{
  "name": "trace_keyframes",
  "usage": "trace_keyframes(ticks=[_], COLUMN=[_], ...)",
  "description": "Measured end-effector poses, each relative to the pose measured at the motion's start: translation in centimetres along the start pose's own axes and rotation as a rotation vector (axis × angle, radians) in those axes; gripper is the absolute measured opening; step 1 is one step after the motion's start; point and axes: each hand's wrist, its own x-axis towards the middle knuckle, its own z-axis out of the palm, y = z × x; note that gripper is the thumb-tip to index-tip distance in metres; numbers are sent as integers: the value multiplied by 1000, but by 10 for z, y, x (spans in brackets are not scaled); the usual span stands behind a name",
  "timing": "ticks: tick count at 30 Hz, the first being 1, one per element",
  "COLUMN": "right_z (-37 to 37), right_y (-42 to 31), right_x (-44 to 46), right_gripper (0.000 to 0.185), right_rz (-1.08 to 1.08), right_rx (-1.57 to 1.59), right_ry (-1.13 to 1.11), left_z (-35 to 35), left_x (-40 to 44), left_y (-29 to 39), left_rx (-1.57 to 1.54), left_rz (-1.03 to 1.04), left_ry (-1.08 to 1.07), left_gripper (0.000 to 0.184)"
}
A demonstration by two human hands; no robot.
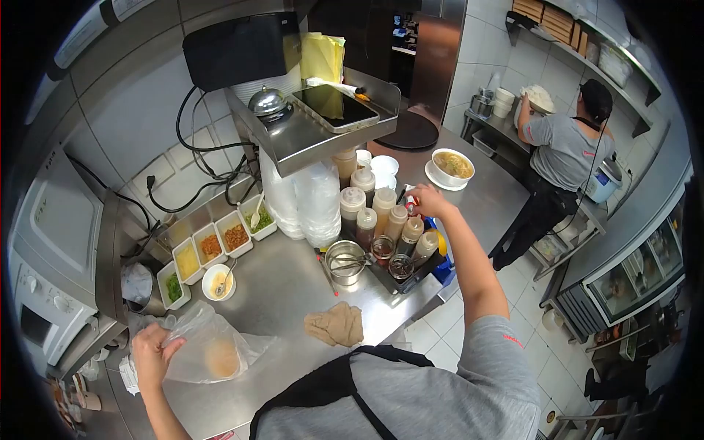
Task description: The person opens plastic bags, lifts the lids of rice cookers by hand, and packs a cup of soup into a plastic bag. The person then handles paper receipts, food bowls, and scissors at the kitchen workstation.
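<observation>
My left hand (150, 353) grips the edge of a clear plastic bag (192, 350) lying over the steel counter. Inside the bag shows a round, pale-brown item, its kind blurred by the plastic. Stretched far forward, my right hand (433, 202) has bent fingers at a small red-and-white item (412, 199) behind the squeeze bottles (397, 220); the fingertips are partly hidden. Just beyond that hand, a white bowl of soup (452, 164) rests on a plate. A crumpled brown cloth (335, 325) lies between my arms.
White tubs of toppings (211, 248) line the left wall, near a small bowl with a spoon (218, 282). A metal pot (345, 262) stands beside the bottles. Above hangs a steel shelf (323, 147) with a tablet and bell. A co-worker (568, 161) stands at the right-hand counter.
</observation>
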Motion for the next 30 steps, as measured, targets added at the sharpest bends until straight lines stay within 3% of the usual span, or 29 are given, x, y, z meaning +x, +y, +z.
trace_keyframes(ticks=[1, 2, 5, 8, 10, 11, 12, 15, 17, 19, 25, 27, 29, 30], right_z=[-5, 20, 6, -24, -61, -64, -72, -106, -121, -134, -174, -181, -183, -192], right_y=[-3, 28, 41, 43, 40, 48, 47, 23, 14, 2, -96, -149, -202, -233], right_x=[5, 30, 29, -4, -53, -69, -89, -155, -179, -193, -226, -225, -213, -216], right_gripper=[34, 28, 24, 18, 14, 12, 13, 19, 25, 21, 49, 61, 82, 83], right_rz=[24, -142, -86, 84, 266, 284, 238, -85, -328, -384, -619, -622, -817, -783], right_rx=[-26, -89, -19, 428, 831, 1003, 1226, 1814, 2017, 1861, 1635, 1324, 790, 653], right_ry=[-88, -28, 28, 200, 253, 330, 395, 483, 516, 673, 274, 156, 191, 91], left_z=[-6, -12, -19, -10, 11, 13, 18, -16, -28, -38, -36, -27, -17, -15], left_x=[3, 4, -4, -24, -42, -45, -51, -26, -14, -5, -18, -29, -42, -43], left_y=[9, 15, 16, -5, -43, -52, -62, -28, 2, 14, -24, -31, -38, -43], left_rx=[14, 27, -11, 46, 40, -49, -26, 90, 19, -100, -48, -108, -165, -144], left_rz=[-18, -35, -7, -30, 110, 82, 8, 108, 108, 76, 115, 75, 25, 51], left_ry=[-26, -53, -22, 80, 177, 124, 80, -135, -36, -55, -197, -66, 59, 87], left_gripper=[40, 42, 50, 45, 38, 31, 33, 34, 38, 38, 47, 43, 39, 34])
